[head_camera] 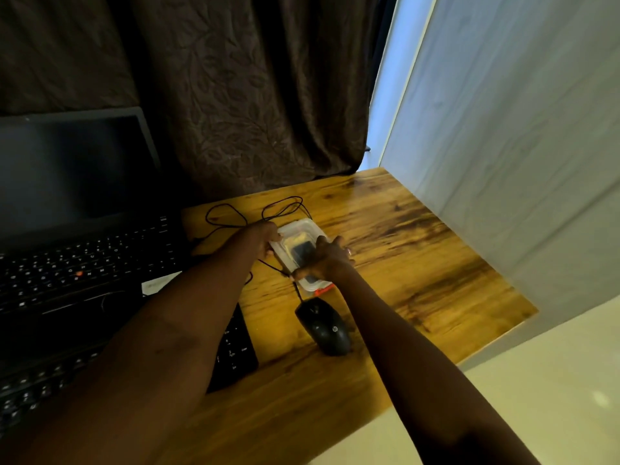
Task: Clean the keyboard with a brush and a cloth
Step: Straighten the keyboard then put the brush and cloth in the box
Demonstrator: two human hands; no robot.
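Dark patterned curtain (235,95) across the back, pale wall panel (520,146) closing off the right, and between them the wooden desk (419,246). Open laptop (73,169) on the left, screen dark. In front of it lies the black keyboard (236,350), at the desk's near left, and the left forearm crosses right over it, so only its right end and a few keys show.

Both arms reach out to a clear plastic container (298,231) mid-desk. Left hand (261,238) grips its far left edge, fingers curled round the rim. Right hand (330,260) clamps over the near side, thumb down by the corner. Something dark inside; brush or cloth, I can't tell.

Black mouse (323,325) just this side of the container. Its cable (235,216) loops behind the hands and runs under them. An orange tab (323,291) sticks out at the container's near end.
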